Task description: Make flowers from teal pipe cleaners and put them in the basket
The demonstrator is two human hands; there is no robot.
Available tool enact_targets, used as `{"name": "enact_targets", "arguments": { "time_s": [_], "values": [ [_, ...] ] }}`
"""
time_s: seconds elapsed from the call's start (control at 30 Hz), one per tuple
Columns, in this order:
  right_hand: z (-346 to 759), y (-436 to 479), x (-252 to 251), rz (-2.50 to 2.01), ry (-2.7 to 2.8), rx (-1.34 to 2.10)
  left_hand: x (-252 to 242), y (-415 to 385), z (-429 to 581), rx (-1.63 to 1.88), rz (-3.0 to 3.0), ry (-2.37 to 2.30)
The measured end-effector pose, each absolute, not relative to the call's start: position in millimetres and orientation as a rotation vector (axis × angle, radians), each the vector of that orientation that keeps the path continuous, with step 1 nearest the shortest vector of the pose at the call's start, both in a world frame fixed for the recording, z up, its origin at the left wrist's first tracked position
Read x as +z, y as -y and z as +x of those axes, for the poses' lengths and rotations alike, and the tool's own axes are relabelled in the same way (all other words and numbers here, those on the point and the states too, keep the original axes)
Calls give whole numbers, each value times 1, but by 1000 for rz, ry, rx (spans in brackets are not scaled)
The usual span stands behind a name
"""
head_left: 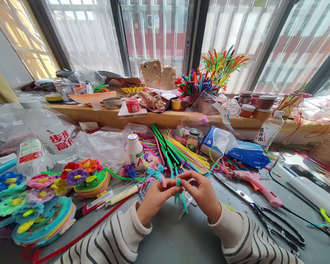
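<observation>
Both my hands meet over the grey table and pinch a teal pipe cleaner (178,182) between them. My left hand (155,198) grips it from the left, fingers closed, and also touches a pink piece. My right hand (202,192) pinches the coiled top from the right. The pipe cleaner's loose ends (183,203) hang down between my hands. Small scissors (187,206) lie on the table just under them. A spread of colourful pipe cleaners (176,152) lies just beyond my hands.
Finished pipe-cleaner flowers (38,209) pile up at left. A pink glue gun (257,185) and large black scissors (266,216) lie at right. Bottles (134,149), a tissue pack (246,156) and plastic bags crowd the back. A wooden shelf (165,118) holds jars and bundles.
</observation>
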State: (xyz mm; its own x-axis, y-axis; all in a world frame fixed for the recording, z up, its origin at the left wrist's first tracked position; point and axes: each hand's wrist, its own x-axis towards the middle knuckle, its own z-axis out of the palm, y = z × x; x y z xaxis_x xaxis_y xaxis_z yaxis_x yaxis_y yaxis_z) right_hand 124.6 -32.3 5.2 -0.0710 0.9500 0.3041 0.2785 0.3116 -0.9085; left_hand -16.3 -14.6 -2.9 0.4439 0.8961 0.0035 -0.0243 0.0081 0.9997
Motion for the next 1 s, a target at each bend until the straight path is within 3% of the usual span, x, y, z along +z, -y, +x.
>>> {"name": "enact_targets", "arguments": {
  "time_s": [0.3,0.53,0.77,1.0],
  "values": [
    [135,22,-1,-1035,1565,1016,5,16,-15,937,1250,-845],
    [139,14,-15,-1247,2074,347,12,13,-21,1218,1125,-1158],
    [137,16,-20,-1308,2272,111,10,13,-20,1214,1134,-1162],
    [138,16,-16,-1103,2075,343,9,12,-19,1217,1172,-1173]
  ]
}}
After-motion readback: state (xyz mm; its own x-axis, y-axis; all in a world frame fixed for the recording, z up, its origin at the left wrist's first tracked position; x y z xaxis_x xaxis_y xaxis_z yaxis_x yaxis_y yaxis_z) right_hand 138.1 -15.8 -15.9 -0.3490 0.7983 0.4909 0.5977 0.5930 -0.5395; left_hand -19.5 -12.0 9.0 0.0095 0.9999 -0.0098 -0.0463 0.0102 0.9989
